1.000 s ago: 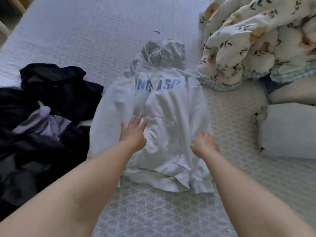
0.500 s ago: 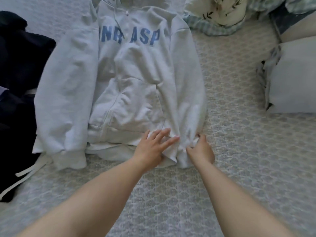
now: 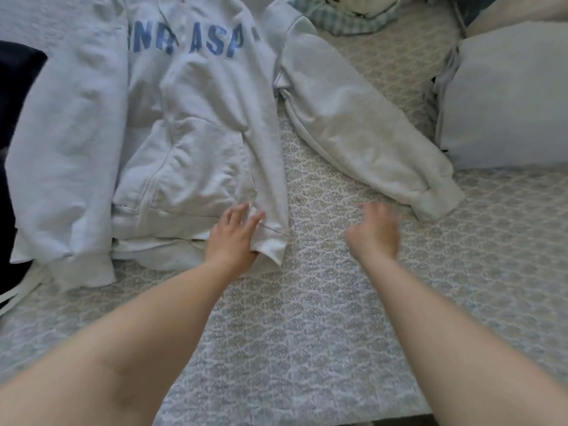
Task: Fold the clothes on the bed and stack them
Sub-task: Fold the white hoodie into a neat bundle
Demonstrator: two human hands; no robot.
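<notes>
— Lying front-up across the upper left and middle of the frame is a pale grey zip hoodie with blue letters on its chest, spread on the patterned bed cover.

— And its sleeves?

— One runs down the left side of the frame beside the body. The other sleeve is flung out toward the right, its cuff lying on the cover at centre right, apart from the body.

— What are the hands doing?

— The left hand rests on the hoodie's lower hem corner, fingers straight and slightly spread, pressing the cloth flat. The right hand is blurred, just short of the outflung cuff; its fingers look loosely curled and nothing is in them.

— Anything else around?

— Dark clothes at the left edge, a pale pillow at the upper right, and a bit of checked and floral bedding at the top.
</notes>
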